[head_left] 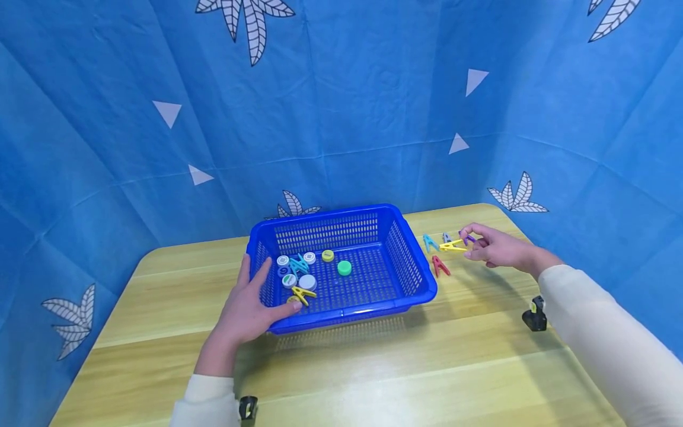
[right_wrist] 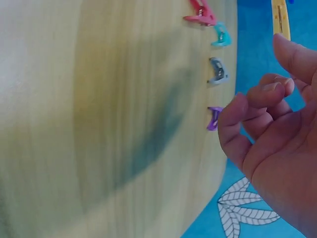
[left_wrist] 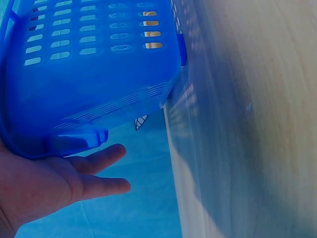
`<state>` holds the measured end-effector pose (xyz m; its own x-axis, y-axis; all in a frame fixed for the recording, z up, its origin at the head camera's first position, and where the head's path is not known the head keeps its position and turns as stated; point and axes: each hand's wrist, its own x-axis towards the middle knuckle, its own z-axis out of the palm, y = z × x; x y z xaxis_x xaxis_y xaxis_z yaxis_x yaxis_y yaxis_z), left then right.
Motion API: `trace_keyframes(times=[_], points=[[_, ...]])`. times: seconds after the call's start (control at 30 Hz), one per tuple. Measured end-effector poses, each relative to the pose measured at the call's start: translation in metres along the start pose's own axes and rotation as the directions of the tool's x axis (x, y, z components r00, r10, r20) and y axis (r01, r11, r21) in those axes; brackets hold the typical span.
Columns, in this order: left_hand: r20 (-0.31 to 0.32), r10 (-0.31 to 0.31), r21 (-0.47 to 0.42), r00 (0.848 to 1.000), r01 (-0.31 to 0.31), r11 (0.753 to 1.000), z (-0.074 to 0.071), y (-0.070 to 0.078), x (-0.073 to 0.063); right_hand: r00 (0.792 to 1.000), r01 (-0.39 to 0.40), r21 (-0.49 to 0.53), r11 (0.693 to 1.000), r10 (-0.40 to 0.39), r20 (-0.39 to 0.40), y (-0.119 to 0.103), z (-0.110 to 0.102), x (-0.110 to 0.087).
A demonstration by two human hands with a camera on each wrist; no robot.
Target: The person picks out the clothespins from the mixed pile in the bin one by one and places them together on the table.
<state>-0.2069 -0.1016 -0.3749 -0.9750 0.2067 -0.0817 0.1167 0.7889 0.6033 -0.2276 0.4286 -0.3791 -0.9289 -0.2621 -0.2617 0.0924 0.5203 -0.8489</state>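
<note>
A blue plastic basket [head_left: 352,311] holds several bottle caps, including a green cap [head_left: 344,268], along with turquoise clothespins [head_left: 299,265] and a yellow clothespin [head_left: 303,295]. My left hand [head_left: 248,311] holds its near left corner, thumb over the front rim; two fingers [left_wrist: 106,186] extend outside below the rim. To the right of the basket, my right hand [head_left: 496,246] pinches another yellow clothespin [head_left: 452,245] by one end, above the table. Near it lie a red clothespin [head_left: 440,266], a turquoise clothespin [head_left: 430,242], a grey clothespin [right_wrist: 218,71] and a purple clothespin [right_wrist: 214,118].
The wooden table [head_left: 363,379] has rounded back corners and backs onto a blue patterned curtain [head_left: 363,107]. Small black devices sit by each wrist, one by the right sleeve [head_left: 535,315] and one by the left sleeve [head_left: 248,408].
</note>
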Motion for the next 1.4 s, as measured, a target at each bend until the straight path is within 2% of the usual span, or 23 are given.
trace_keyframes(times=[0.27, 0.43, 0.7, 0.9, 1.17, 1.4], points=[[0.001, -0.004, -0.002, 1.000, 0.004, 1.000, 0.000, 0.001, 0.000, 0.998, -0.016, -0.055, 0.998, 0.013, -0.056, 0.013, 0.003, -0.006], [-0.001, 0.002, 0.003, 1.000, -0.002, 1.000, 0.001, 0.001, 0.000, 0.993, -0.039, -0.128, 0.991, 0.025, -0.112, 0.024, 0.007, -0.009], [-0.009, 0.005, 0.010, 1.000, -0.005, 1.000, 0.002, -0.001, 0.001, 0.985, -0.033, -0.219, 0.975, -0.006, -0.175, 0.037, 0.013, -0.012], [-0.015, 0.010, 0.013, 1.000, -0.010, 1.000, 0.002, -0.002, 0.002, 0.980, -0.091, -0.235, 0.968, 0.045, -0.193, 0.044, 0.015, -0.011], [-0.013, 0.010, 0.018, 1.000, -0.010, 1.000, 0.002, -0.002, 0.001, 0.969, -0.146, -0.303, 0.942, 0.075, -0.234, 0.047, 0.023, -0.009], [-0.002, 0.006, 0.013, 1.000, -0.006, 1.000, 0.001, 0.000, 0.001, 0.962, -0.190, -0.389, 0.902, 0.091, -0.259, 0.045, 0.030, -0.007]])
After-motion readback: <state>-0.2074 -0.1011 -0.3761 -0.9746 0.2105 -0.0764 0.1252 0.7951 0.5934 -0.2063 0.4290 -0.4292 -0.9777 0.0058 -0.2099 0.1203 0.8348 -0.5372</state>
